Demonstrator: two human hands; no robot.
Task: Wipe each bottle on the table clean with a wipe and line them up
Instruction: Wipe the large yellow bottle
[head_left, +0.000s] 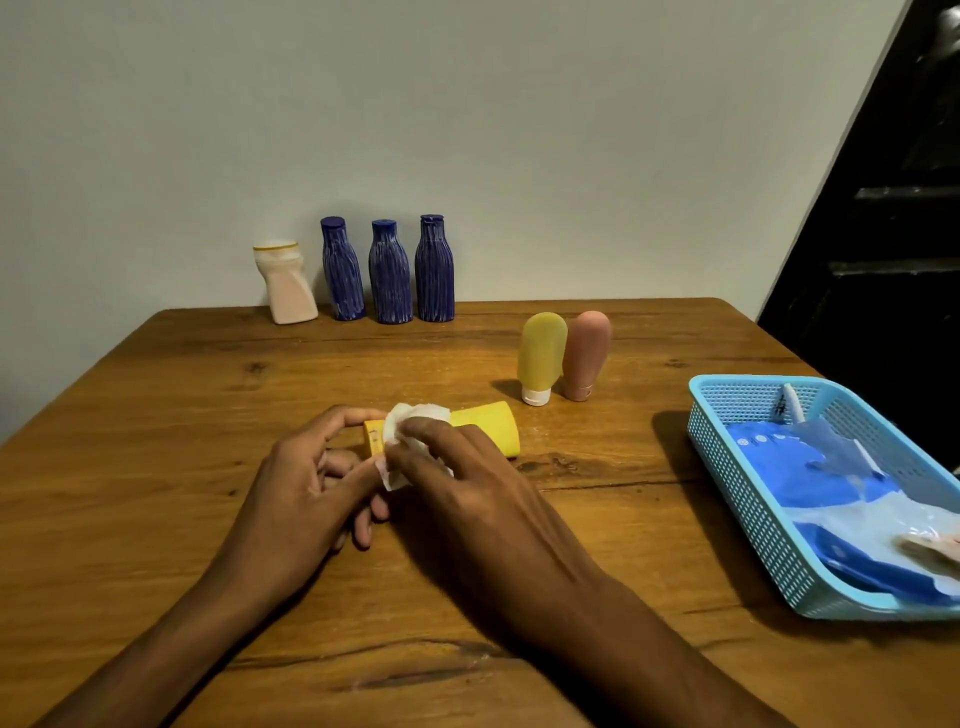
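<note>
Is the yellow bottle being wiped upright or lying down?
Lying down: the yellow bottle rests lengthwise on the table, cap pointing left.

Behind the yellow bottle (485, 428), bare table (363, 358) lay open up to the four bottles lined along the wall (387, 270). To its right rear two upright tubes (563, 358) stood close; further right, the blue basket (737, 467) blocked the edge.

Wooden surface (156, 395) with dark grain lines and knots, set against a wall | plain pale grey wall (467, 104) behind it | light blue perforated plastic basket (748, 514) at the right edge of the surface, holding blue and white plastic packets (810, 478) | dark area (893, 234) at far right
</note>
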